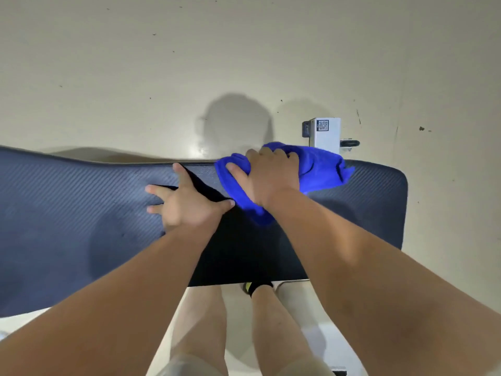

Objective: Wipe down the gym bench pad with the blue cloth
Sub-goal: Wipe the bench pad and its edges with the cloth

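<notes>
The dark textured gym bench pad (67, 202) runs across the view from the left edge to its rounded right end. My right hand (268, 177) presses a bunched blue cloth (322, 169) onto the pad near its far edge, fingers closed over the fabric. Part of the cloth hangs out below my wrist and spreads to the right. My left hand (187, 204) lies flat on the pad just left of the cloth, fingers spread, holding nothing. My forearms hide part of the pad's near side.
Beyond the pad, a white bench frame post (325, 134) with a QR sticker and a small wheel stands on the pale floor (135, 77). My legs (244, 329) stand against the pad's near edge.
</notes>
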